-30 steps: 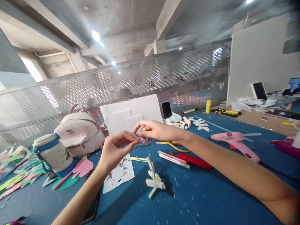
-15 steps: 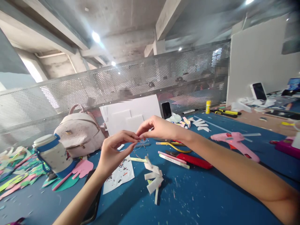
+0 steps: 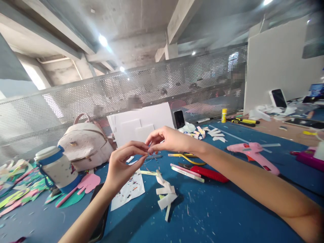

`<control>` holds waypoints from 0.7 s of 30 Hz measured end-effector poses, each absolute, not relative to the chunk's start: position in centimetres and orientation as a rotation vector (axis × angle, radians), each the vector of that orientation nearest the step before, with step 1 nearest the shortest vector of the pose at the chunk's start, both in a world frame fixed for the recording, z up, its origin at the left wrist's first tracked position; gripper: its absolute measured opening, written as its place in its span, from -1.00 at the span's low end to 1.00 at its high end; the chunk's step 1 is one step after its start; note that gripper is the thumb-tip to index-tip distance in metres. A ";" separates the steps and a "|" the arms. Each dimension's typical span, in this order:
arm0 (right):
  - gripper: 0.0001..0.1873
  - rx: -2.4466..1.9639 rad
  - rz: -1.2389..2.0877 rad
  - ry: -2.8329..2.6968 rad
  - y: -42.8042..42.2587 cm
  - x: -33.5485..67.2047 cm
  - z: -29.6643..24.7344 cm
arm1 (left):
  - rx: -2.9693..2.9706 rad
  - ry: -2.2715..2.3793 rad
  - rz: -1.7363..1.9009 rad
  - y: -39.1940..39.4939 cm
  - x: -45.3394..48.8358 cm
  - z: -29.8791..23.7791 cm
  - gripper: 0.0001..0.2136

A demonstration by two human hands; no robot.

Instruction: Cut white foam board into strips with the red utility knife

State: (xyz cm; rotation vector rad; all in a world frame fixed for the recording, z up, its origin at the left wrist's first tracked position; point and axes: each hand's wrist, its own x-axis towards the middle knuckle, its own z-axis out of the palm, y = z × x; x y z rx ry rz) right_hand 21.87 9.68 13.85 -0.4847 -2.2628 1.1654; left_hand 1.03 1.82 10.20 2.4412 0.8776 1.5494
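Observation:
My left hand and my right hand meet fingertip to fingertip above the blue table. Thumb and fingers are pinched together on each. Between them they grip a thin, pale thread, whose loops dangle just under the fingertips. Below hangs or lies a cluster of folded white paper strips; whether the thread joins it is hard to make out. A sheet of white paper scattered with small dark and coloured bits is beneath my left hand.
Pens and a red utility knife lie right of the strips. Farther right is a pink glue gun. A bottle, a backpack and foam scraps are at left. My left forearm crosses a dark phone.
Both hands have shifted very slightly left, still pinched together. The thread's loops hang a little differently, and the lower paper strips have swung or turned slightly.

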 end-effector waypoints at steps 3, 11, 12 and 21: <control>-0.72 -0.504 1.240 -2.211 9.5 21.6 13.8 | 2.497 0.882 1.577 1.9 1.1 10.3 -0.84; -0.64 -0.408 1.426 -2.003 10.7 20.5 12.2 | 2.718 0.916 1.797 1.6 1.8 10.3 -0.80; -0.62 -0.411 1.425 -1.985 10.8 20.3 12.0 | 2.727 0.926 1.826 1.6 1.8 10.2 -0.80; -0.74 -0.374 1.393 -1.934 10.5 19.7 11.5 | 2.585 1.124 1.899 1.8 1.8 9.7 -0.83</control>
